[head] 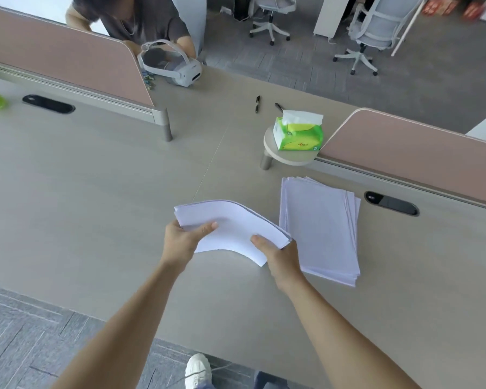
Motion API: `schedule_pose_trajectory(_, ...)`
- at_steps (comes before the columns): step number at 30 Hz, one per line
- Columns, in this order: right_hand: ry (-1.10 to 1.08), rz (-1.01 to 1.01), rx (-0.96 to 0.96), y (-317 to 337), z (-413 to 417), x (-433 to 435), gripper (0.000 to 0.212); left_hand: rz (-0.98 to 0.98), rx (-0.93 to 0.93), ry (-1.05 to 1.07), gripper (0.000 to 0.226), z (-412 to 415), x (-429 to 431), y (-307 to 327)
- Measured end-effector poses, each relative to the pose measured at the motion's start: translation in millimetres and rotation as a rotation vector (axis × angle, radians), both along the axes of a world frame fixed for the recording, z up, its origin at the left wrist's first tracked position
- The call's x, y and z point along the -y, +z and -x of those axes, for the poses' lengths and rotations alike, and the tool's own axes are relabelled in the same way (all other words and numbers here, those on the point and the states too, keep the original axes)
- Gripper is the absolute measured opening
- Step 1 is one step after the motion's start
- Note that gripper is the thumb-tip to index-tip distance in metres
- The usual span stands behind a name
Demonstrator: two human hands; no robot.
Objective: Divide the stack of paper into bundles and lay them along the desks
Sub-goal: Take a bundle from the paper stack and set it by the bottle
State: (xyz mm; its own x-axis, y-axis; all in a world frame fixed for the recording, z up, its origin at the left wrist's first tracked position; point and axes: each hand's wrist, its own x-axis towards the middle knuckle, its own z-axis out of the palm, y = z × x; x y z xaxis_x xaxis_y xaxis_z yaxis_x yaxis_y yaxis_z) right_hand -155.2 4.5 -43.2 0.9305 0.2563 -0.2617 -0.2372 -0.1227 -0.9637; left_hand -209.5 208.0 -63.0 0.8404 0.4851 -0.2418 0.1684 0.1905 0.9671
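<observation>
A white paper bundle (230, 226) bends in an arch above the grey desk (96, 192), held at both ends. My left hand (183, 240) grips its left end, thumb on top. My right hand (278, 256) grips its right end from below, thumb on the sheets. To the right, a white paper stack (320, 228) lies flat on the desk, its sheets slightly fanned, a little apart from my right hand.
A green tissue pack (298, 133) sits on a small round shelf by the right pink divider (418, 150). Two black pens (257, 103) and a white headset (171, 64) lie further back. A person leans behind the left divider (62, 54). Office chairs (368, 32) stand beyond.
</observation>
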Motion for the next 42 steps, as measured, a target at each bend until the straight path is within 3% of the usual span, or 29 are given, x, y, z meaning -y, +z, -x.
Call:
schedule_pose_trajectory(3,-0.06,-0.03,-0.028,6,7,-4,0.021,-0.011,-0.011,-0.028,0.027,2,-4,6)
schedule_pose_trajectory(7,0.001,0.073,0.047,18,9,5,0.018,-0.089,0.002,-0.102,0.057,11,-21,13)
schedule_pose_trajectory(11,0.024,0.044,0.099,36,7,-2,0.024,-0.082,0.117,-0.033,0.031,9,-27,28)
schedule_pose_trajectory(12,0.008,0.05,0.107,37,6,-5,0.027,-0.059,0.138,-0.018,0.033,8,-25,32)
schedule_pose_trajectory(15,-0.074,0.008,0.067,35,6,-15,0.059,-0.018,0.148,0.079,0.057,3,-18,39)
schedule_pose_trajectory(18,-0.188,-0.013,-0.07,28,1,-19,0.078,-0.049,0.03,0.117,0.056,-1,-14,43)
schedule_pose_trajectory(21,-0.258,-0.034,-0.159,22,-6,-18,0.068,-0.086,-0.021,0.111,0.052,-1,-14,43)
schedule_pose_trajectory(31,-0.365,-0.121,0.003,39,7,-28,0.033,-0.111,0.01,0.185,0.054,3,-4,47)
schedule_pose_trajectory(36,-0.335,-0.142,0.058,31,12,-30,0.045,-0.122,-0.001,0.228,0.074,9,-8,41)
schedule_pose_trajectory(42,-0.368,-0.122,0.04,40,12,-36,0.044,-0.04,0.03,0.262,0.076,10,-2,46)
